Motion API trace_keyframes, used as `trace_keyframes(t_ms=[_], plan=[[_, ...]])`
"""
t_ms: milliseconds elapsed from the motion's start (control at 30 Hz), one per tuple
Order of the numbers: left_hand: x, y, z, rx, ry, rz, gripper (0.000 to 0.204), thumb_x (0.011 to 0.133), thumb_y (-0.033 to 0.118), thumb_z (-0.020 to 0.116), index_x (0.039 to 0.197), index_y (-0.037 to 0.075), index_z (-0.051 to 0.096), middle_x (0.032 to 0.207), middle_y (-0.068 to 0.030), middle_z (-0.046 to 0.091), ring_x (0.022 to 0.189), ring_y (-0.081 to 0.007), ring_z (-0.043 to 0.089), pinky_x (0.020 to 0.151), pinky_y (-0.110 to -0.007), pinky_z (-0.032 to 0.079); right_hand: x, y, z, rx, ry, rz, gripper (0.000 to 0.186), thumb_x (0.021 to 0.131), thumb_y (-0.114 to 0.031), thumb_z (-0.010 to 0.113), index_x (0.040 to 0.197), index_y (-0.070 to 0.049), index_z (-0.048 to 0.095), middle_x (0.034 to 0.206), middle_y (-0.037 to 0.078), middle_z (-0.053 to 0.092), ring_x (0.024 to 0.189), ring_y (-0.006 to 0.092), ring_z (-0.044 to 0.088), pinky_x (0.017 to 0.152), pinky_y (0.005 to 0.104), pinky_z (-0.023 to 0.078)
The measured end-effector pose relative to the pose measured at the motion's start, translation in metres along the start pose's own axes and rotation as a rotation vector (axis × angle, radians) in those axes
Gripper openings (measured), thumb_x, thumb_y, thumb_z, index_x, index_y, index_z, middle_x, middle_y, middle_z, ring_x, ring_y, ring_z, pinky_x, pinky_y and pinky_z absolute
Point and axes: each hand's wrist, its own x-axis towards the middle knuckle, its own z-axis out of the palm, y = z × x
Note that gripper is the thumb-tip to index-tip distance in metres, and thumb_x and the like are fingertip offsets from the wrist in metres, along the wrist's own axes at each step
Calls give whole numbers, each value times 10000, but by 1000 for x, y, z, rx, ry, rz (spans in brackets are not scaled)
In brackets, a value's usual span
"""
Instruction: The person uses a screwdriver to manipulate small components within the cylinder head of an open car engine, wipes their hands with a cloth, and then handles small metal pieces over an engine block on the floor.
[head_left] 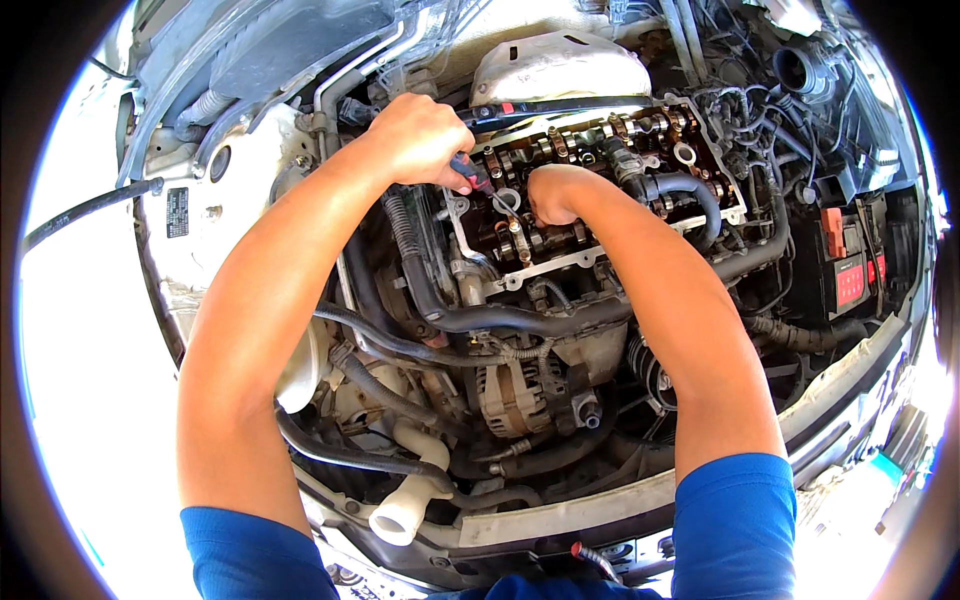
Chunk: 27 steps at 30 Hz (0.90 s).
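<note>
Open engine bay of a light-coloured car filled the frame. At its centre sat the exposed cylinder head, valve cover off, camshaft parts showing; it served as landmark. A silver heat shield lay just behind it, a black hose ran along its front edge, the alternator sat below that, and a battery with red caps stood well to its right. Left hand was curled tight around a red-handled screwdriver at the head's left end, tip aimed into the head. Right hand was bunched, fingertips pressed into the head beside the tip; whether it pinched anything, cannot tell. Risk, as a judgement: the tip could slip and jab those fingers or score a machined surface, and a loose small part could drop into the open head. White reservoir at front-left of the head; contents not visible.
</note>
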Motion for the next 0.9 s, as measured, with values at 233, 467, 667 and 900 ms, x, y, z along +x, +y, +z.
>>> trace_keyframes(t_ms=[233,467,667,900], plan=[[5,-2,-1,5,100,55,409,626,491,805,788,129,705,695,-69,673,731,-299,670,650,-412,518,8,1,6,23,27,68,149,687,-105,659,781,-19,736,887,204,685,821,374,663,653,442,530],[7,19,-13,153,53,81,357,640,430,815,788,122,710,729,-75,685,773,-287,682,667,-398,526,15,6,9,-20,-31,47,172,765,-207,701,835,-55,740,852,186,681,823,367,640,695,420,512],[8,32,-26,229,5,42,327,638,359,829,826,114,721,769,-80,696,806,-284,685,694,-386,532,1,1,-1,8,4,-50,191,757,-198,706,829,-22,728,846,201,675,776,373,628,674,416,499],[-23,26,-62,250,11,-86,181,732,198,726,850,61,710,832,-113,697,843,-297,676,739,-395,535,2,1,-1,57,15,-62,245,759,-235,719,789,8,714,837,212,668,764,375,629,677,415,502]])
